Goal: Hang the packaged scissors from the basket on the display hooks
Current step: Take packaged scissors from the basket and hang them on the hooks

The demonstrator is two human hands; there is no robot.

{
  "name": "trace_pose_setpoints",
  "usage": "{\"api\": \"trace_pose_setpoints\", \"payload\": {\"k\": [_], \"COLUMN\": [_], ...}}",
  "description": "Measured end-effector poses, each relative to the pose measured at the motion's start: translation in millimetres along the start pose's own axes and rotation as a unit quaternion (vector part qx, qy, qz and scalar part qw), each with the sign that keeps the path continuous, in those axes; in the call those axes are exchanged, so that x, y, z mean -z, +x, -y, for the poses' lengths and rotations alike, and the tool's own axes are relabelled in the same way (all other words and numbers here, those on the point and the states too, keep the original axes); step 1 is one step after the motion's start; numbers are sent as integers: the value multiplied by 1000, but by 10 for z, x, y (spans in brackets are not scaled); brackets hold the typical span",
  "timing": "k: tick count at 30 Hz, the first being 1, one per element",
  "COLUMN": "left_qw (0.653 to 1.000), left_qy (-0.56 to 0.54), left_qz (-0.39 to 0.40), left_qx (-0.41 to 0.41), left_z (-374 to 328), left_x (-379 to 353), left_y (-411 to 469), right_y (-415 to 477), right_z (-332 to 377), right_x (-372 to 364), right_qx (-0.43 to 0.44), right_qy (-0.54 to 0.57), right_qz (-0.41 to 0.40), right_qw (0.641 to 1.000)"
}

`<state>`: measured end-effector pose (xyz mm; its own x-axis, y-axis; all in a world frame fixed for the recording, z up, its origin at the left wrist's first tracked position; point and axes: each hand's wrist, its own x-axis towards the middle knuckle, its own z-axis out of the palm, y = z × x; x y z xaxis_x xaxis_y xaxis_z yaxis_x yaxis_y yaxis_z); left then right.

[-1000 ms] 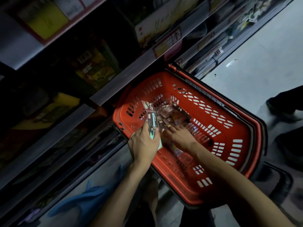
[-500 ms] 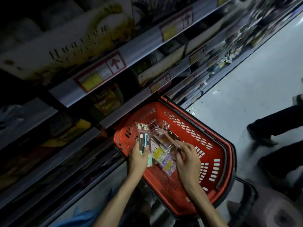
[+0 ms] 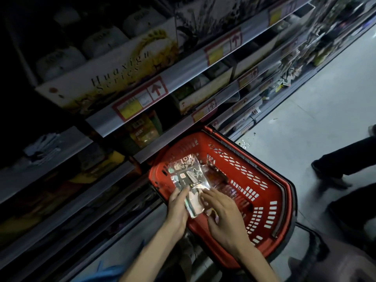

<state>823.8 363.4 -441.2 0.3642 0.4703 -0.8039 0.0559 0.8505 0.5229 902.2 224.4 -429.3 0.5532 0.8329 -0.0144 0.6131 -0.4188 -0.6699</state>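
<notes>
Red basket [image 3: 179, 139]: over its near-left corner the left hand [image 3: 179, 208] grips a fanned bunch of packaged scissors [image 3: 189, 178]; the right hand [image 3: 223, 217] lays bent fingers on them, grip unclear.

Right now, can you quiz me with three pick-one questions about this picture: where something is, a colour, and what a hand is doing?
1. Where are the packets? A) over the basket B) on the top shelf C) on the floor
2. What colour is the basket? A) blue B) red C) green
3. What is the left hand doing? A) hanging empty B) pushing a shelf C) holding packets
Answers: 1 A, the packets are held above the basket's open top; 2 B, its walls are red; 3 C, the left hand grips the packets' lower end.
</notes>
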Motion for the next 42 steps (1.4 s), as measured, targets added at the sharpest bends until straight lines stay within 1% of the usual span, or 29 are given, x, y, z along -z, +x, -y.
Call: {"api": "trace_pose_setpoints", "payload": {"k": [2, 4, 5, 6, 7, 8, 9, 11, 13, 14, 15, 17, 19, 21, 25, 28, 32, 35, 39, 42], "left_qw": [1000, 1000, 1000, 1000, 1000, 999, 998, 996, 994, 993, 992, 990, 989, 985, 966, 947, 903, 888, 864, 846], "left_qy": [12, 10, 4, -1, -8, -15, -17, 0, 22, 31, 44, 68, 95, 138, 233, 276, 341, 364, 393, 402], "left_qz": [-13, -7, 0, 5, 14, 27, 40, 73, 102, 110, 115, 118, 107, 100, 103, 117, 157, 175, 217, 253], "left_qx": [3, 5, 6, 12, 22, 32, 39, 44, 39, 38, 35, 30, 25, 8, -52, -118, -209, -220, -229, -241], "left_z": [21, 38, 41, 31, 16, -1, -13, -27, -13, 0, 14, 17, -9, -44, -106, -184, -293, -288, -231, -136], "left_x": [67, 130, 134, 127, 108, 86, 61, 11, -27, -33, -30, -3, 48, 102, 190, 195, 71, -53, -243, -322], "left_y": [11, 29, 30, 15, -13, -48, -90, -186, -247, -263, -268, -274, -293, -309, -314, -307, -420, -546, -904, -1278], "right_y": [-58, -78, -60, -17, 49, 129, 220, 377, 504, 537, 548, 526, 456, 353, 74, -198, -551, -774, -1153, -1532], "right_z": [-15, -32, -22, -31, -35, -48, -56, -62, -6, 29, 64, 98, 75, 43, 42, 75, 71, 173, 404, 517], "right_x": [26, 51, 75, 100, 137, 171, 209, 265, 309, 321, 329, 337, 327, 329, 404, 522, 690, 893, 1180, 1336], "right_qx": [-36, -96, -139, -192, -246, -291, -319, -346, -361, -353, -340, -318, -314, -319, -319, -335, -342, -333, -305, -302], "right_qy": [35, 93, 126, 164, 214, 260, 291, 336, 404, 438, 457, 448, 415, 398, 350, 338, 326, 327, 311, 293], "right_qz": [1, -52, -78, -95, -94, -80, -63, -25, 3, 10, 8, -19, -43, -74, -166, -213, -271, -316, -361, -391], "right_qw": [999, 990, 979, 963, 941, 917, 900, 876, 840, 827, 822, 836, 853, 857, 865, 854, 839, 826, 824, 819]}}
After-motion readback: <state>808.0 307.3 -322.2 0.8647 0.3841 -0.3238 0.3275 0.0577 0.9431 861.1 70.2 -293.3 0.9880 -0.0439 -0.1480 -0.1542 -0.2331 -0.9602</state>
